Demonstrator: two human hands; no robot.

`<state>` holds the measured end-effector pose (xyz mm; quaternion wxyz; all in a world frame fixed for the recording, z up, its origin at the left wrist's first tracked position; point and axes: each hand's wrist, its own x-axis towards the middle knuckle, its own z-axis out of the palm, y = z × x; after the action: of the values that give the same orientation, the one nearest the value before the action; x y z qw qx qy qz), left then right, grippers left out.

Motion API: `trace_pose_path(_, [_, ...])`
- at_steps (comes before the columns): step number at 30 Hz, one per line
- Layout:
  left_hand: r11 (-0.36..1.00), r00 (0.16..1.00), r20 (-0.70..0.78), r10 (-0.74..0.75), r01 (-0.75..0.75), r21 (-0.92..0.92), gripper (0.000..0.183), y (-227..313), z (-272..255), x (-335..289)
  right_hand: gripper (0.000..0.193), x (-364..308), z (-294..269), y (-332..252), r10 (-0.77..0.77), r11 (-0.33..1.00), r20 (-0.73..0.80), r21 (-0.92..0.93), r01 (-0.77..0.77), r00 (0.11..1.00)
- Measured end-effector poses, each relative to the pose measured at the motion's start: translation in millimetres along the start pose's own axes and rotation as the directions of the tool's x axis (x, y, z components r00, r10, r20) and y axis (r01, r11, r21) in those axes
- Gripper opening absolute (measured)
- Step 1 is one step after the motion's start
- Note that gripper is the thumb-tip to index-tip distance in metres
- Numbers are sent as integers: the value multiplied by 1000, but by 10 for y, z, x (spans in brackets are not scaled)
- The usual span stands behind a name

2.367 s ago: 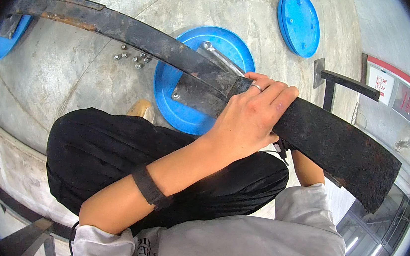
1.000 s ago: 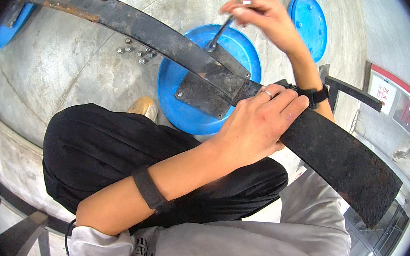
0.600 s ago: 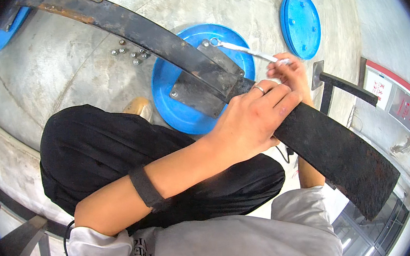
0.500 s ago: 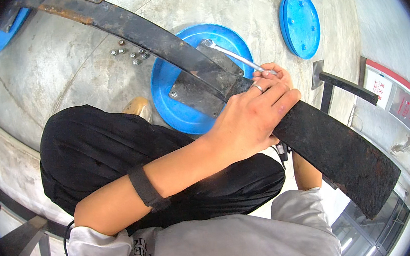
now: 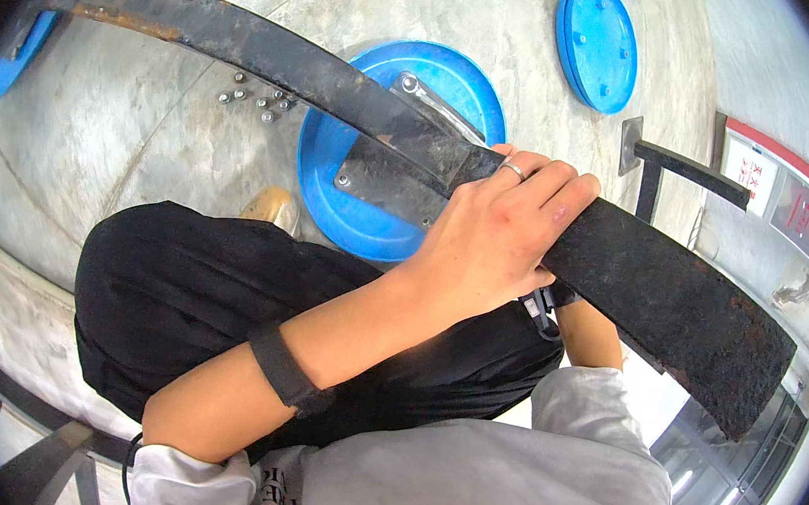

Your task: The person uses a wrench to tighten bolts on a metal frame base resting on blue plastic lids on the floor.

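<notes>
Concrete floor point(image 5: 119, 164) | left hand point(image 5: 497, 243) grasping rusty steel bar point(image 5: 644, 277) | right hand apparently hidden beneath

This looks like a workshop or garage. A long rusty steel bar point(image 5: 434, 161) stretches over a stained concrete floor point(image 5: 118, 154), where loose nuts point(image 5: 255, 100), blue plastic discs point(image 5: 597, 45) and a wrench point(image 5: 434, 106) lie. A black metal stand point(image 5: 672, 170) stands nearby.

Grey concrete floor point(image 5: 169, 169) with scuffs, a red-framed sign point(image 5: 784, 203) at right.
</notes>
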<state>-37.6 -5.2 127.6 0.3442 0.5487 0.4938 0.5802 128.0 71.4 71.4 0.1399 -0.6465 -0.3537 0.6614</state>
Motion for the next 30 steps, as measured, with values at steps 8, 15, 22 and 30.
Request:
trace_pose_path(8, [1000,999,40,-26,26,-14,51,12,-23,-4,12,-20,-50,79,19,999,2,-28,-18,1000])
trace_pose_path(15, [1000,999,21,-24,24,-14,51,14,-17,2,12,17,-95,119,33,997,-3,-67,-33,999])
trace_pose_path(22, [999,998,49,-44,44,-4,53,13,-38,-28,12,349,-250,118,44,982,-7,-185,-44,999])
trace_pose_path(30, [999,996,80,-44,44,6,57,5,-29,-24,24,1094,-190,-530,-276,960,-37,-51,274,960])
